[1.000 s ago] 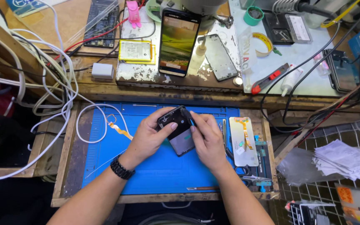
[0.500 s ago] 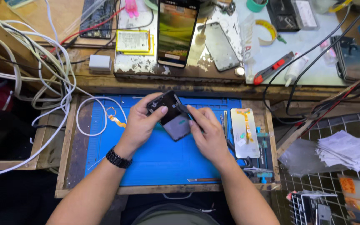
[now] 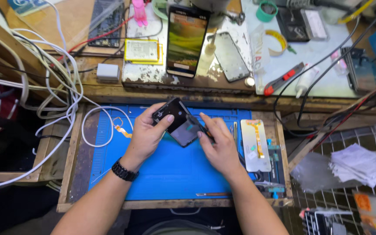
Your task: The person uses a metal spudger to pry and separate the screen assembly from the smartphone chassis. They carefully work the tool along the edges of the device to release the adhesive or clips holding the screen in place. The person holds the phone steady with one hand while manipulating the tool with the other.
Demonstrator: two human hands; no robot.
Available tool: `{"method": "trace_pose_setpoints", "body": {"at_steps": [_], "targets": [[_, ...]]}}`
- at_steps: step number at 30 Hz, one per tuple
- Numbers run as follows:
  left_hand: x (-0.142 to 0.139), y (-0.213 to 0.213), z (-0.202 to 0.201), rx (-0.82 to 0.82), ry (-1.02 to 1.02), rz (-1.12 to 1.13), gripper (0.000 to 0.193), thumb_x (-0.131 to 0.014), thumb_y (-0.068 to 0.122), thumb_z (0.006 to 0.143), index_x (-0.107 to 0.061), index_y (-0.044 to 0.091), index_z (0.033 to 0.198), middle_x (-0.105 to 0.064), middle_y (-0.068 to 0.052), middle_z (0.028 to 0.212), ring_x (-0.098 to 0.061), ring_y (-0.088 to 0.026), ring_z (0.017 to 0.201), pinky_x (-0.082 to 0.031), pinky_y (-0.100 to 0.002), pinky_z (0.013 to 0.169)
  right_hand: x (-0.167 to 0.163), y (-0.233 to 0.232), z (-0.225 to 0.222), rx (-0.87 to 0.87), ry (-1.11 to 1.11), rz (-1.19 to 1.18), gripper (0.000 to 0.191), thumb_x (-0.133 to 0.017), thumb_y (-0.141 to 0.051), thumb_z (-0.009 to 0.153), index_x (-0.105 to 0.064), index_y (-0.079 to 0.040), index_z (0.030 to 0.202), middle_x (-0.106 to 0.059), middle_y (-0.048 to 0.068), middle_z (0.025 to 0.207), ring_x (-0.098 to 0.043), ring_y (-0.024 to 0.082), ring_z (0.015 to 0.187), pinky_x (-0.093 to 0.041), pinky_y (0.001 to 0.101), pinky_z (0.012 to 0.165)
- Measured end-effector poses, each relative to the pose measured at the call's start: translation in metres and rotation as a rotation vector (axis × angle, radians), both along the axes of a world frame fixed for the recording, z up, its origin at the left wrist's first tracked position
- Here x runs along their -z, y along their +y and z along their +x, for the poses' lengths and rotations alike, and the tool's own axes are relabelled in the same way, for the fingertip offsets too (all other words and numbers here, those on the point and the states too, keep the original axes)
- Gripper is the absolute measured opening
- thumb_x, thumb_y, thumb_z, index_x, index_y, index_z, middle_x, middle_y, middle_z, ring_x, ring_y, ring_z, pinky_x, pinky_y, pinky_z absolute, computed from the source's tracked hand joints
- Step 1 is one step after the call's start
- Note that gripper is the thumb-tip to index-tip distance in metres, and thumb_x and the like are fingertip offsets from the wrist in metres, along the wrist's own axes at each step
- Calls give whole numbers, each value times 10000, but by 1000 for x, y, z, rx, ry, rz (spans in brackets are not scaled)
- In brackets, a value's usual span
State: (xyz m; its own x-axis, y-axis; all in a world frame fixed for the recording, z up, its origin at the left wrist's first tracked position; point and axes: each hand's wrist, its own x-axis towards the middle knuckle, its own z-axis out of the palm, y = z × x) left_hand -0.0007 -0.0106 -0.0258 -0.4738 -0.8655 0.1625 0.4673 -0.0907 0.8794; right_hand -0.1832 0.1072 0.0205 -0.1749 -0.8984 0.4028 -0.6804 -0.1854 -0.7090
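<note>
Left hand (image 3: 146,132) clamped on a dark phone (image 3: 177,122) above the blue mat (image 3: 170,169), right hand (image 3: 218,143) pinching a thin tool at its edge, 2 hands close, white panel (image 3: 255,146) beside.

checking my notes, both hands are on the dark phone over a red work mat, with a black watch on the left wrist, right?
Not quite: the work mat is blue, not red, as the head view shows. The rest holds: left hand and right hand are both on the dark phone, and a black watch sits on the left wrist.
</note>
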Motion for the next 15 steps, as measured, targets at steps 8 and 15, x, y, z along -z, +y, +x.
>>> {"method": "trace_pose_setpoints", "body": {"at_steps": [8, 15], "targets": [[6, -2, -5, 37, 15, 13, 295, -678, 57, 1010, -642, -19, 1293, -732, -44, 1140, -662, -91, 1036, -541, -254, 941, -22, -28, -20, 111, 1, 150, 601, -674, -18, 863, -574, -86, 1451, -520, 101, 737, -532, 226, 660, -485, 329, 657], [5, -5, -10, -25, -69, -58, 305, -685, 83, 999, -646, -6, 1288, -726, -15, 1097, -642, -63, 997, -533, -233, 897, -55, -96, -31, -55, 539, -34, 688, -699, -106, 850, -511, -141, 1510, -707, 116, 991, -687, 335, 903, -540, 438, 778]]}}
